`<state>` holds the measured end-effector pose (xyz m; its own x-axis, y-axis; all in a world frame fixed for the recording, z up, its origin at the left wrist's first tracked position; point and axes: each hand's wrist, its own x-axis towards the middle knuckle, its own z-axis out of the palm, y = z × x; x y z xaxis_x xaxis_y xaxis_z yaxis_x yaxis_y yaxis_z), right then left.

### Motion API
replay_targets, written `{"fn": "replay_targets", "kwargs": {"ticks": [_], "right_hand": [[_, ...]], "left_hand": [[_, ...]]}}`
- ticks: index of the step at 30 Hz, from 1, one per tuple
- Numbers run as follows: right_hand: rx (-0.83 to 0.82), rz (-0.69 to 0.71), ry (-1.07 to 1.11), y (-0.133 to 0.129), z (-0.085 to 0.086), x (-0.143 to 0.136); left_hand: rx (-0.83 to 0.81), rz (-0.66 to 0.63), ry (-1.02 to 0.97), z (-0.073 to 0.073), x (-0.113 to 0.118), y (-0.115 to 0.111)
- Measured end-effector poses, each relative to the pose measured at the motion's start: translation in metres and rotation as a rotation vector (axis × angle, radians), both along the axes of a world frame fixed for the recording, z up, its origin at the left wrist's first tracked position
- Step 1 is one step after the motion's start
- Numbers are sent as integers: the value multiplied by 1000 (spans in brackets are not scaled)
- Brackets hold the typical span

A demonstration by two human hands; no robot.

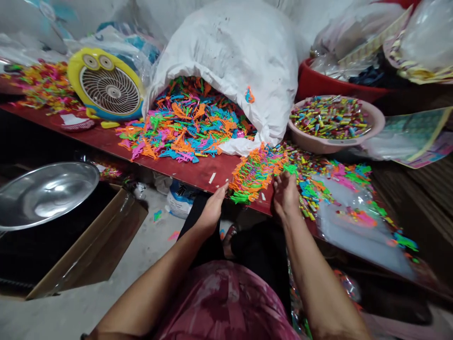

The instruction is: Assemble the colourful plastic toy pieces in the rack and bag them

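Note:
Orange and green plastic toy pieces [256, 172] stand packed in neat rows at the front edge of the red table. On their left side is my left hand [212, 208], fingers stretched out straight, the tips beside the lowest rows. My right hand [286, 196] is at their right side, its fingers slightly bent and apart; a green piece [290, 169] shows just beyond the fingertips. I see nothing held in either hand. Behind the rows, a loose heap of coloured toy pieces [191, 125], some pistol-shaped, spills from a large white sack [233, 52].
A pink basin [377, 123] of small multicoloured pieces stands right of the sack. Clear plastic bags [357, 236] lie at the right under scattered toys. A yellow fan [109, 87] stands on the red table [170, 174]. At lower left, a metal bowl [49, 193] rests over a cardboard box [88, 250].

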<state>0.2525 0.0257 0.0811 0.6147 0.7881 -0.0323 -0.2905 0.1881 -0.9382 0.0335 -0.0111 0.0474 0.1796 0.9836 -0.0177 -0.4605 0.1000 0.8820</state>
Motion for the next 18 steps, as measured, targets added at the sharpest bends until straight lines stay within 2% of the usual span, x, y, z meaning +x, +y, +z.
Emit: {"fn": "replay_targets", "kwargs": {"ticks": [5,7,9,11,18], "right_hand": [[149,-60,-145,-82,-10,-25],[176,-107,-185,-102,-13,-36],[175,-143,-195,-108,-15,-43],[185,-167,-190,-103,-16,-42],[204,-244,-190,-88,-16,-12]], "left_hand": [[-65,-155,-95,8,8,-22],[-100,-220,-118,7,15,-30],[-124,-279,-124,4,22,-37],[-124,-329,-120,3,29,-41],[-114,-384,-89,6,48,-46]]}}
